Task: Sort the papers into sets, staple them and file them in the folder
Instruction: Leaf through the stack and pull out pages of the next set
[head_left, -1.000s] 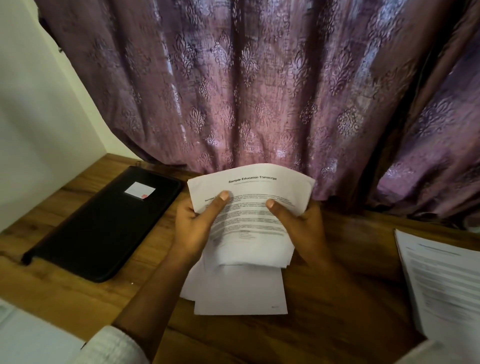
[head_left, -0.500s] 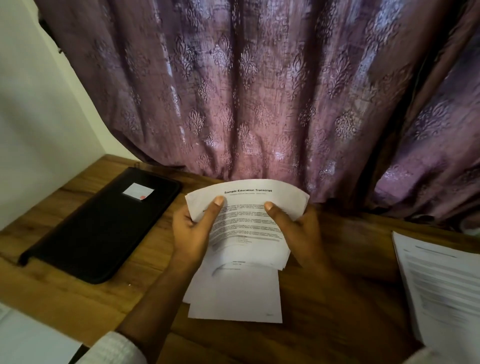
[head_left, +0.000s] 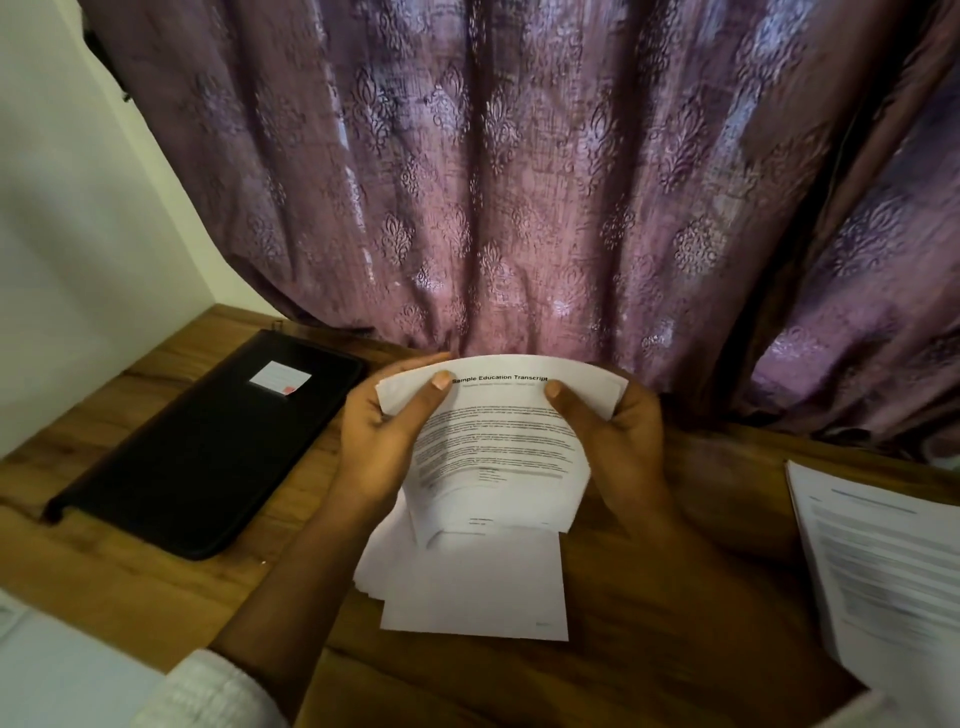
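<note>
A bundle of white printed sheets (head_left: 498, 447), topped by a page headed "Sample Education Transcript", is held up over the wooden table (head_left: 675, 649). My left hand (head_left: 384, 441) grips its left edge and my right hand (head_left: 618, 441) grips its right edge, thumbs on the top page. The top sheets curl upward. Lower sheets (head_left: 472, 592) of the same bundle fan out below and rest on the table. A black zipped folder (head_left: 208, 441) with a small white label lies shut to the left. No stapler is in view.
Another stack of printed papers (head_left: 883, 571) lies at the right table edge. More white paper (head_left: 47, 670) shows at the bottom left corner. A purple patterned curtain (head_left: 519, 182) hangs right behind the table, and a white wall (head_left: 78, 234) is on the left.
The bundle has come lower and closer to the table. Both thumbs have slid up toward the top edge of the front page.
</note>
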